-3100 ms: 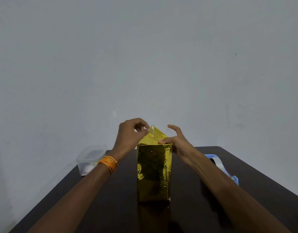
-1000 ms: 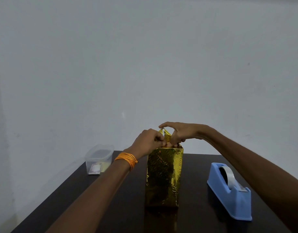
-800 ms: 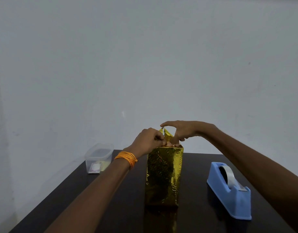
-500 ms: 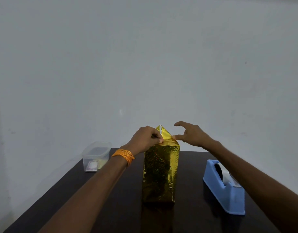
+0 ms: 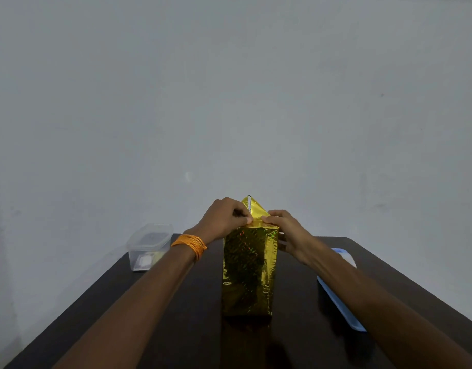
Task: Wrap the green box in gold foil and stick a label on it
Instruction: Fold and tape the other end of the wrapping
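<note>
Left grip (image 5: 224, 218) pinches the peaked foil flap (image 5: 254, 206); right grip (image 5: 289, 234) clasps the shiny gold-wrapped box (image 5: 249, 272).

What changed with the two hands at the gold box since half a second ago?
The right hand, lifted off with fingers spread then, came back down and now grips the gold-wrapped box at its top right edge. The left hand still pinches the foil flap; the box stands upright on the table as before.
</note>
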